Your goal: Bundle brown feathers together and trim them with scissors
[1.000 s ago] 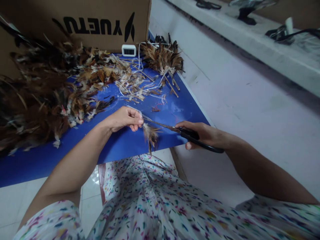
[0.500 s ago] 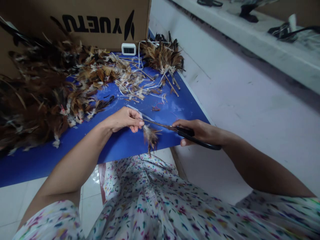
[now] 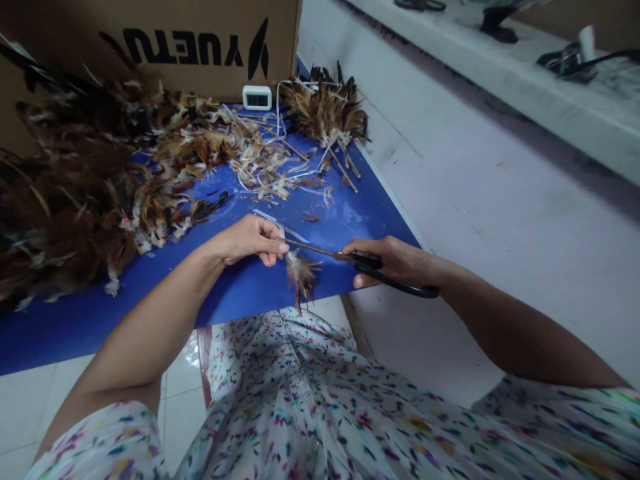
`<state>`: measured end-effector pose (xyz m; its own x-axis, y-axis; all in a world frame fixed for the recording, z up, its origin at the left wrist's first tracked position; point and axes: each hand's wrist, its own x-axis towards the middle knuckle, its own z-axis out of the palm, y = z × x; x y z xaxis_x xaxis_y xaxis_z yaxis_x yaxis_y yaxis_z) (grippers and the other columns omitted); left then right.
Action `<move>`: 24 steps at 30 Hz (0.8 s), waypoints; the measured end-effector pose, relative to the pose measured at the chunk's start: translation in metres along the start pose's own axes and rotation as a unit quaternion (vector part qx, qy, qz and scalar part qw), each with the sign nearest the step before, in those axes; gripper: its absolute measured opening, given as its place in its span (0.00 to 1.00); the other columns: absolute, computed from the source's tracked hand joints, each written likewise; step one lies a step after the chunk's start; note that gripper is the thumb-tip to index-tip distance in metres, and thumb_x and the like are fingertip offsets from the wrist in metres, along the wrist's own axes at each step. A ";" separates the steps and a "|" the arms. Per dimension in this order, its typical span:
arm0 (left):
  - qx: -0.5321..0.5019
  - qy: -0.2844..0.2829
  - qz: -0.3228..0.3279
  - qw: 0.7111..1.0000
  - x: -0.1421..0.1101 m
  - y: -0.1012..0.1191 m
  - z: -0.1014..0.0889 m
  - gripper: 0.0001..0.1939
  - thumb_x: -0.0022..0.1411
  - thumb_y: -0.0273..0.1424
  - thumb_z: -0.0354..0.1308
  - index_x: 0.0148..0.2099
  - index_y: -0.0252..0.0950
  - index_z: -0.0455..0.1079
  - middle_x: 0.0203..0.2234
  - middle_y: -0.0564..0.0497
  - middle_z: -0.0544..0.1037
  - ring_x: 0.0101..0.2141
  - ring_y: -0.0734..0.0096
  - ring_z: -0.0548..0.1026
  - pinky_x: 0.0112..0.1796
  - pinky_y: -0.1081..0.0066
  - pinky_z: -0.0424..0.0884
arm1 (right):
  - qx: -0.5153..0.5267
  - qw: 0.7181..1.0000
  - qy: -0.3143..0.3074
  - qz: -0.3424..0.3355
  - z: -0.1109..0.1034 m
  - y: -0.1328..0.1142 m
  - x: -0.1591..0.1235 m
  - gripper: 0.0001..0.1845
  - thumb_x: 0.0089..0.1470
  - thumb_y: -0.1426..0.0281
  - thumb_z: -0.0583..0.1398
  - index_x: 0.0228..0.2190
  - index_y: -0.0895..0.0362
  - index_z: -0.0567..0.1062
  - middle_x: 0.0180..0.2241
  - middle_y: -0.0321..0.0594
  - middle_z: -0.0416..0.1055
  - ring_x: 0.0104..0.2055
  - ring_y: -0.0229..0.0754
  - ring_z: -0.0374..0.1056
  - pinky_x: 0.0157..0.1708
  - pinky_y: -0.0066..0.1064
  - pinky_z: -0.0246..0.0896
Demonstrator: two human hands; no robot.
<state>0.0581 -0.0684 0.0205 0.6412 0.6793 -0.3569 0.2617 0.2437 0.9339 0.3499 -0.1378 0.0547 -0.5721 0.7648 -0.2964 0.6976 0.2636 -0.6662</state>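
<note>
My left hand [image 3: 260, 241] pinches the base of a small feather tuft [image 3: 301, 273] close to the front edge of the blue table [image 3: 240, 283]. Brown and black tips of the tuft hang down below my fingers. A thin whitish strip [image 3: 296, 233] passes by the same fingers. My right hand [image 3: 393, 259] is wrapped round the black handles of a pair of scissors [image 3: 370, 267]. The blades point left, and their tips reach my left fingertips, where the exact contact is hidden.
A large heap of brown feathers [image 3: 65, 213] covers the table's left side. Behind stand a cardboard box [image 3: 200, 80], a small white digital timer [image 3: 257, 98] and a bundled feather duster [image 3: 327, 110] with sticks. A wall [image 3: 475, 200] borders the right side, with a ledge [image 3: 500, 73] above.
My right hand has moved slightly left with the scissors, bringing the blades further in by my left fingers. My left hand and the feather tuft have hardly moved.
</note>
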 end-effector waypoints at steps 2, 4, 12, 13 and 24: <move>-0.001 -0.001 -0.002 1.000 0.000 0.000 0.000 0.16 0.43 0.36 0.73 0.25 0.30 0.73 0.16 0.52 0.74 0.18 0.79 0.72 0.21 0.80 0.69 | 0.001 1.000 0.001 0.000 0.001 0.001 0.000 0.27 0.50 0.49 0.61 0.41 0.57 0.71 0.24 0.31 0.60 0.25 0.34 0.53 0.26 0.26 0.48; -0.001 -0.003 -0.003 1.000 0.000 0.000 0.000 0.16 0.43 0.37 0.72 0.25 0.30 0.73 0.16 0.52 0.74 0.18 0.79 0.73 0.21 0.80 0.69 | 0.002 1.000 0.001 -0.003 0.001 0.002 0.000 0.27 0.49 0.48 0.61 0.41 0.57 0.71 0.24 0.31 0.60 0.25 0.34 0.53 0.26 0.26 0.48; 0.005 -0.015 -0.001 1.000 0.001 -0.002 0.000 0.17 0.43 0.38 0.72 0.26 0.30 0.73 0.16 0.51 0.75 0.18 0.79 0.73 0.21 0.81 0.70 | 0.002 1.000 0.011 -0.014 0.004 0.004 0.000 0.27 0.50 0.47 0.61 0.40 0.57 0.72 0.22 0.31 0.59 0.25 0.34 0.53 0.26 0.26 0.47; 0.005 -0.015 -0.001 1.000 0.001 -0.002 0.000 0.17 0.43 0.38 0.72 0.26 0.30 0.73 0.16 0.51 0.75 0.18 0.79 0.73 0.21 0.81 0.70 | 0.002 1.000 0.012 -0.015 0.004 0.005 0.000 0.27 0.50 0.48 0.61 0.40 0.57 0.72 0.22 0.30 0.58 0.25 0.34 0.52 0.26 0.26 0.46; -0.004 0.005 0.007 1.000 0.001 -0.002 -0.002 0.20 0.41 0.40 0.73 0.25 0.29 0.72 0.17 0.51 0.75 0.17 0.80 0.72 0.20 0.81 0.70 | 0.070 0.996 -0.012 -0.045 0.007 0.006 -0.003 0.22 0.56 0.52 0.58 0.41 0.58 0.70 0.21 0.28 0.52 0.23 0.31 0.49 0.23 0.24 0.43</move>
<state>0.0567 -0.0668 0.0187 0.6380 0.6890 -0.3438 0.2469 0.2399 0.9389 0.3530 -0.1427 0.0464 -0.6410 0.7272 -0.2455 0.5761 0.2445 -0.7799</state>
